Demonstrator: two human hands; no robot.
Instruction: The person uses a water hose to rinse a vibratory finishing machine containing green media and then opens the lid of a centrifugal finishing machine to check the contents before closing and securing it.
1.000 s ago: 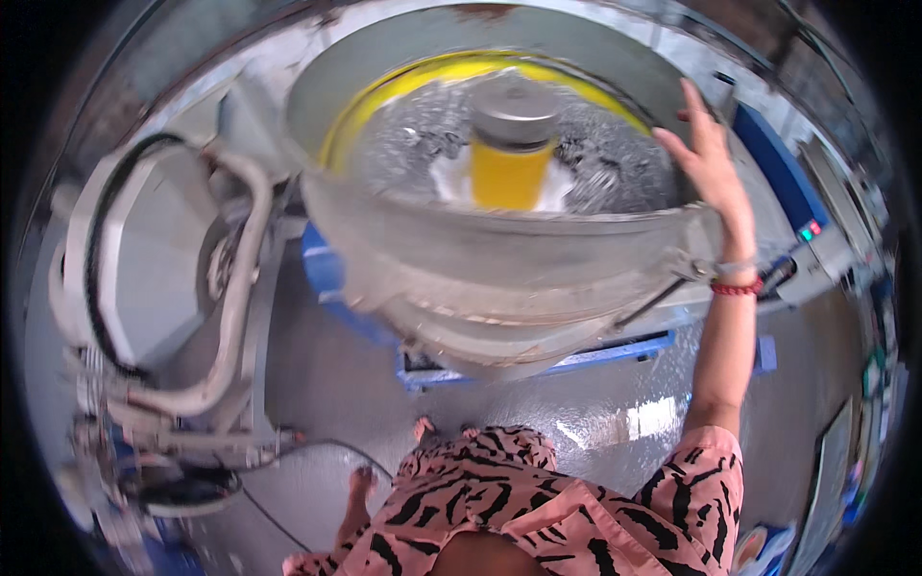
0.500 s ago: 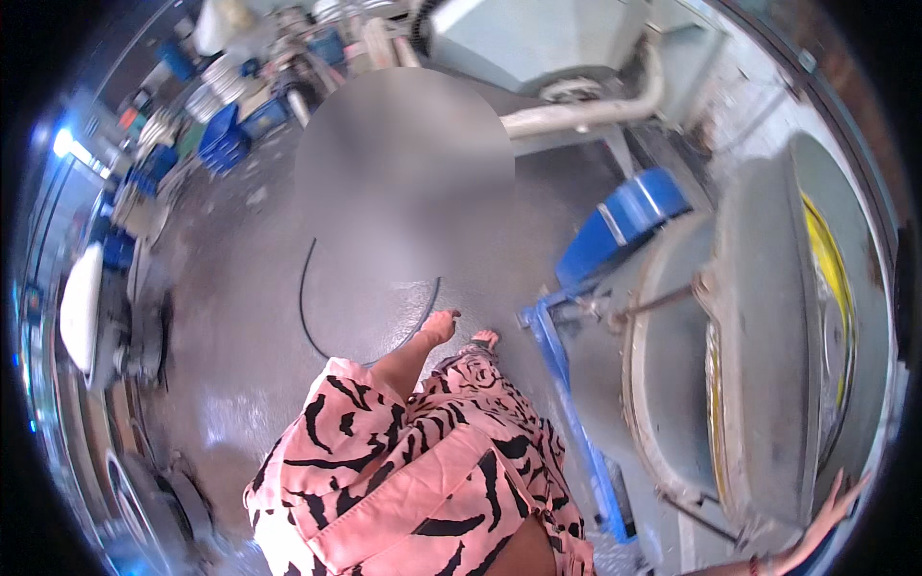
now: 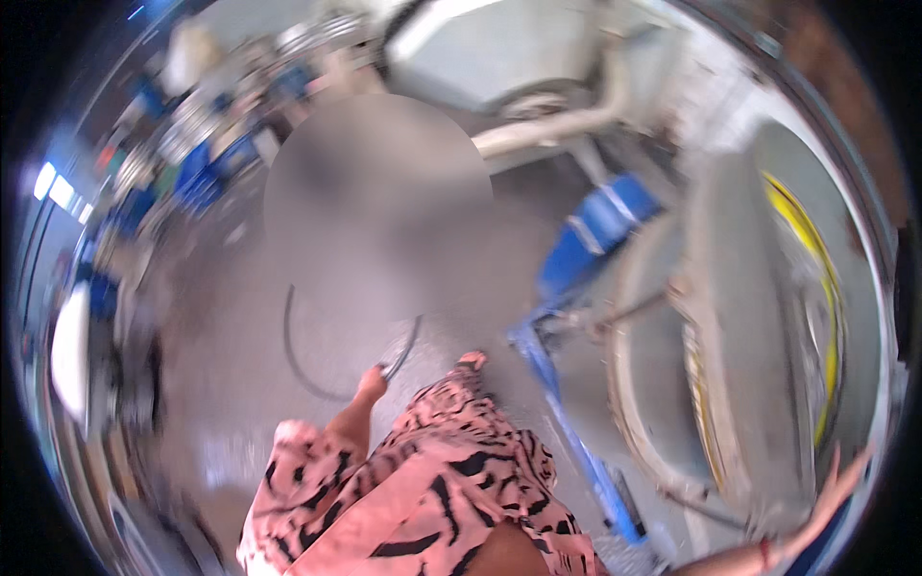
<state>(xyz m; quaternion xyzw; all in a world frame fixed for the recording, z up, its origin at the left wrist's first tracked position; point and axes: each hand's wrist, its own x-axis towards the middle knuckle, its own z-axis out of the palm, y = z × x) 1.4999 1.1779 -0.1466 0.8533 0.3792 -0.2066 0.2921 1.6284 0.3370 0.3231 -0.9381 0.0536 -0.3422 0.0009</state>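
My left hand [image 3: 373, 383] is in front of my body at the centre, low in the view, over the dark floor. Motion smears its fingers, so their shape is unclear. In the picture it overlaps a thin dark hose [image 3: 291, 331] that curves across the floor. At the lower right edge my right hand [image 3: 837, 487] is raised with fingers apart, beside a large grey round machine [image 3: 735, 317] with a yellow band. Whether it touches the machine's side I cannot tell. My pink, black-striped clothing [image 3: 423, 490] fills the lower middle, and one foot [image 3: 472, 358] shows ahead.
A blue frame [image 3: 576, 432] and a blue curved guard [image 3: 600, 230] stand along the machine's near side. A pale pipe [image 3: 547, 132] and a white machine body [image 3: 495, 53] are farther off. Blue containers [image 3: 197, 180] are piled at far left. A blurred patch hides the upper middle.
My left hand has swung back and left, closer to my body. The view has shifted, so the floor and hose sit lower and farther left. My right hand stays beside the machine.
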